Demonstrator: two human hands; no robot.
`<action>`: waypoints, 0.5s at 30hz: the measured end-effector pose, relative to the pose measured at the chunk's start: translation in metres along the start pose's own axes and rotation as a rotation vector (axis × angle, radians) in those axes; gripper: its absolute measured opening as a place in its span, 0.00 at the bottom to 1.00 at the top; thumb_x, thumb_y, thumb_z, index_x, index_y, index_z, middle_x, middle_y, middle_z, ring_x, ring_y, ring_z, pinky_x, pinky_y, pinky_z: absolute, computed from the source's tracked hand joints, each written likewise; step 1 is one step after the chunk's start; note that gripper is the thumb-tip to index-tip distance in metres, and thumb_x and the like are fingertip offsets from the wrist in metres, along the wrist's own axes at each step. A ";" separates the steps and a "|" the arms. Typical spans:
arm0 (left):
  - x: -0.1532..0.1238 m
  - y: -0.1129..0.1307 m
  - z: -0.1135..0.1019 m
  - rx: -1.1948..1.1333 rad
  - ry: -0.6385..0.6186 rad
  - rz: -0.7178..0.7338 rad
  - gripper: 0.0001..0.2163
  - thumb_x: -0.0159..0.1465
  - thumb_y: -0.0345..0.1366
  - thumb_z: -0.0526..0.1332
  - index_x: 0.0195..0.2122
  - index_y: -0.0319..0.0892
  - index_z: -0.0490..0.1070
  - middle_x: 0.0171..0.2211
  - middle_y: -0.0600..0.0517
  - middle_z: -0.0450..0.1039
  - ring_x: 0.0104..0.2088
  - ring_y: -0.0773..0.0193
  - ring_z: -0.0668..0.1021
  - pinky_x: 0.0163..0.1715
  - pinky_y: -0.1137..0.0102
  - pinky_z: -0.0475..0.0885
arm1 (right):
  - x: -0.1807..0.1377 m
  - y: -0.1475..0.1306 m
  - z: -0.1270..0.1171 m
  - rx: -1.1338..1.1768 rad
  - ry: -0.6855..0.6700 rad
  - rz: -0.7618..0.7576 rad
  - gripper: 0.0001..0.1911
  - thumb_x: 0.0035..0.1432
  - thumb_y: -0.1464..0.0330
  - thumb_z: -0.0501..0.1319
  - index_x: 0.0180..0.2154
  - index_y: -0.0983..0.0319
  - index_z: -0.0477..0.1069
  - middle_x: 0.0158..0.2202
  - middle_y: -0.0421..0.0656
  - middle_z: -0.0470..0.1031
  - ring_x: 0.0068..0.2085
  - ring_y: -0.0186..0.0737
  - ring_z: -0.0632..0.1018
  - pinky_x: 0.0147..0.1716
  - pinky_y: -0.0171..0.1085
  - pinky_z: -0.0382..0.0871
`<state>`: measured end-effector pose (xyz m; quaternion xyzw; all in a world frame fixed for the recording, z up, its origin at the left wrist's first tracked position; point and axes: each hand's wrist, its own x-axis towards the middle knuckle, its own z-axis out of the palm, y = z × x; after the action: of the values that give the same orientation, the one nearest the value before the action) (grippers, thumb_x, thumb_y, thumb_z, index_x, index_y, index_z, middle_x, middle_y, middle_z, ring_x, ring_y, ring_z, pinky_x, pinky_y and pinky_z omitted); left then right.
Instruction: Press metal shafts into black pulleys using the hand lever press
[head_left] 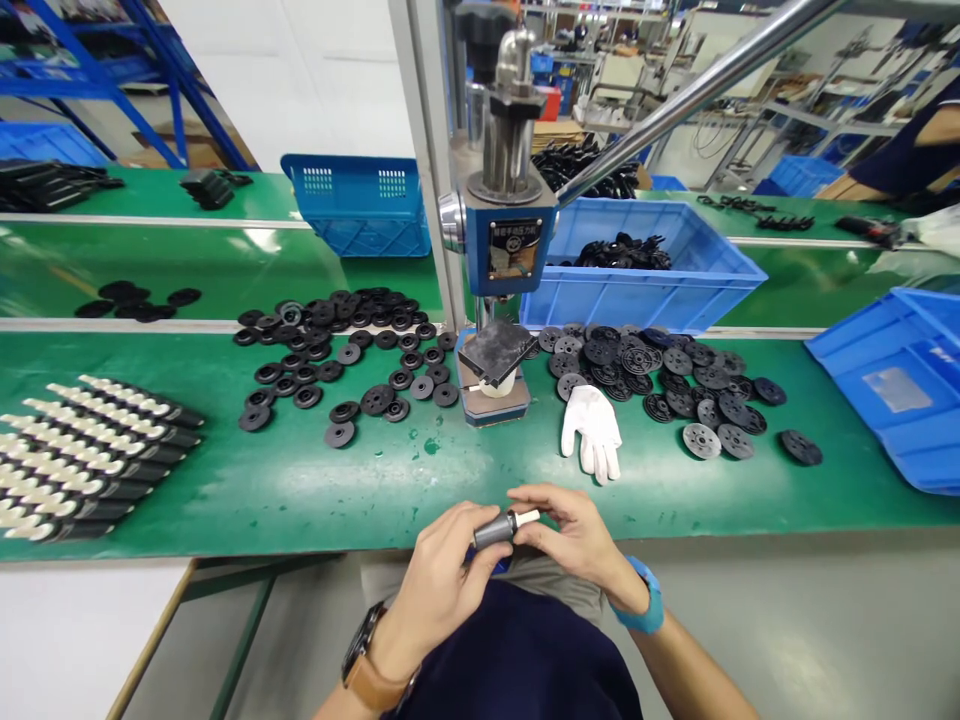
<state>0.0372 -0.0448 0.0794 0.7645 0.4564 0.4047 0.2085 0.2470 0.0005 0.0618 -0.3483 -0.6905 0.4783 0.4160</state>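
Observation:
Just past the bench's near edge, my left hand (448,565) is closed around a dark grey cylinder (493,531) with a black collar and a white shaft, held slightly tilted. The white shaft points right, toward my right hand (574,532), whose thumb and fingers pinch around the collar end. Beyond my hands a white glove (592,435) lies flat on the green bench (375,500). A hand-operated press (504,235) stands in the middle, with a black block (496,350) above its base.
Black discs lie left of the press (307,365) and larger holed discs (637,358) right. Rows of black cylinders with white shafts (82,460) stand at far left. Blue crates (637,300) sit behind and at right (900,390). The press's long lever (690,95) reaches overhead. Another person's arm (937,127) shows at upper right.

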 end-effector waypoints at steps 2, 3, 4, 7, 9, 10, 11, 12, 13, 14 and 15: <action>-0.001 -0.001 0.000 -0.034 0.031 -0.012 0.09 0.69 0.31 0.64 0.50 0.42 0.71 0.39 0.48 0.80 0.37 0.60 0.81 0.39 0.68 0.76 | 0.001 -0.005 -0.002 -0.008 0.014 -0.022 0.14 0.62 0.61 0.71 0.48 0.58 0.81 0.38 0.44 0.86 0.38 0.40 0.85 0.40 0.34 0.78; -0.002 -0.001 0.000 -0.051 0.038 -0.022 0.10 0.69 0.31 0.64 0.50 0.42 0.71 0.39 0.48 0.80 0.37 0.60 0.81 0.39 0.69 0.76 | 0.001 -0.007 -0.003 -0.010 -0.006 -0.044 0.13 0.63 0.62 0.70 0.48 0.58 0.81 0.39 0.44 0.86 0.38 0.40 0.85 0.41 0.34 0.78; -0.003 -0.002 0.000 -0.067 0.039 -0.033 0.10 0.68 0.31 0.65 0.50 0.42 0.71 0.39 0.48 0.80 0.36 0.60 0.81 0.38 0.69 0.76 | 0.001 -0.009 -0.005 -0.013 -0.033 -0.069 0.11 0.64 0.64 0.70 0.48 0.58 0.81 0.40 0.44 0.86 0.39 0.40 0.85 0.42 0.34 0.78; -0.006 -0.003 0.002 -0.108 0.023 -0.063 0.10 0.67 0.30 0.65 0.49 0.43 0.72 0.38 0.49 0.80 0.36 0.61 0.81 0.38 0.70 0.76 | 0.001 -0.011 -0.007 0.000 -0.084 -0.137 0.11 0.65 0.68 0.68 0.49 0.58 0.81 0.42 0.45 0.86 0.42 0.40 0.85 0.44 0.35 0.78; -0.008 -0.003 0.004 -0.128 0.019 -0.078 0.10 0.67 0.30 0.65 0.49 0.43 0.72 0.38 0.50 0.80 0.36 0.61 0.81 0.38 0.70 0.76 | 0.001 -0.009 -0.006 0.007 -0.080 -0.185 0.10 0.66 0.68 0.67 0.48 0.58 0.81 0.42 0.46 0.85 0.42 0.41 0.85 0.43 0.36 0.79; -0.008 -0.003 0.005 -0.132 0.022 -0.084 0.10 0.67 0.30 0.65 0.49 0.43 0.72 0.38 0.50 0.80 0.36 0.61 0.81 0.38 0.70 0.75 | 0.001 -0.008 -0.005 0.003 -0.081 -0.210 0.09 0.67 0.68 0.67 0.48 0.58 0.81 0.41 0.47 0.85 0.41 0.40 0.85 0.41 0.36 0.79; -0.009 -0.003 0.006 -0.132 0.023 -0.091 0.09 0.67 0.29 0.64 0.49 0.43 0.72 0.38 0.49 0.80 0.36 0.61 0.81 0.39 0.70 0.75 | 0.001 -0.007 -0.004 -0.013 -0.086 -0.231 0.09 0.67 0.68 0.66 0.48 0.59 0.81 0.40 0.47 0.85 0.40 0.40 0.84 0.40 0.36 0.79; -0.009 -0.003 0.006 -0.129 0.019 -0.097 0.09 0.68 0.29 0.64 0.49 0.43 0.72 0.38 0.49 0.80 0.36 0.61 0.81 0.38 0.70 0.75 | 0.001 -0.006 -0.002 -0.040 -0.096 -0.249 0.09 0.68 0.68 0.65 0.48 0.59 0.80 0.40 0.47 0.85 0.39 0.40 0.84 0.39 0.36 0.79; -0.009 -0.003 0.006 -0.126 0.011 -0.103 0.09 0.68 0.29 0.64 0.48 0.43 0.72 0.38 0.49 0.80 0.35 0.60 0.81 0.38 0.70 0.75 | 0.001 -0.005 -0.001 -0.073 -0.109 -0.261 0.09 0.69 0.69 0.64 0.49 0.59 0.80 0.39 0.47 0.84 0.39 0.41 0.83 0.39 0.37 0.78; -0.009 -0.003 0.006 -0.128 -0.004 -0.114 0.08 0.68 0.30 0.63 0.48 0.43 0.73 0.37 0.49 0.81 0.35 0.60 0.81 0.37 0.69 0.74 | 0.002 -0.004 0.000 -0.104 -0.124 -0.269 0.10 0.69 0.68 0.64 0.49 0.59 0.80 0.40 0.48 0.84 0.39 0.41 0.83 0.39 0.37 0.78; -0.008 -0.003 0.005 -0.136 -0.022 -0.139 0.08 0.68 0.30 0.63 0.47 0.43 0.73 0.37 0.49 0.81 0.35 0.60 0.81 0.37 0.70 0.74 | 0.002 -0.004 0.000 -0.126 -0.136 -0.269 0.10 0.69 0.68 0.63 0.50 0.59 0.80 0.40 0.48 0.84 0.39 0.42 0.83 0.39 0.38 0.78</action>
<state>0.0372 -0.0496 0.0711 0.7194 0.4778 0.4106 0.2925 0.2462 0.0012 0.0657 -0.2450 -0.7862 0.3963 0.4059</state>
